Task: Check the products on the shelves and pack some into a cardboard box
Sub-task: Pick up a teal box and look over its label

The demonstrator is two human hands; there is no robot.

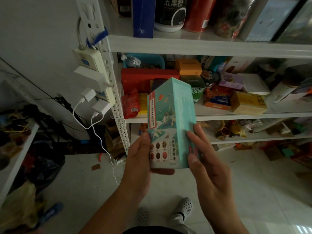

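- Holds a tall teal box (170,115) upright at centre frame, in front of the middle shelf (219,116) and clear of the goods lying on it.
- Clamps the box's lower left edge with the left hand (140,159): thumb on the printed front, fingers curled beneath and behind.
- Pinches the lower right side with the right hand (207,166): thumb pressed on the side face, fingers reaching up along the far edge.
- So, both grips closed on the box, both low down, leaving the upper two thirds free and leaning slightly away toward the shelf.
- Appears to be at the checking step: front face and its label turned up toward the camera.
- Looks like thin printed card, so probably light for its size.
- Likely stiff along the folded edges and corners, soft in the middle of the wide faces; could dent under a hard squeeze there.
- Seems smooth-coated, perhaps a little slippery against dry fingers.
- Best taken across two opposite long edges, nearer mid-height for a one-handed carry, to stop the tall top tipping.
- Shows no packing carton anywhere in this view; cannot tell where the box must travel.
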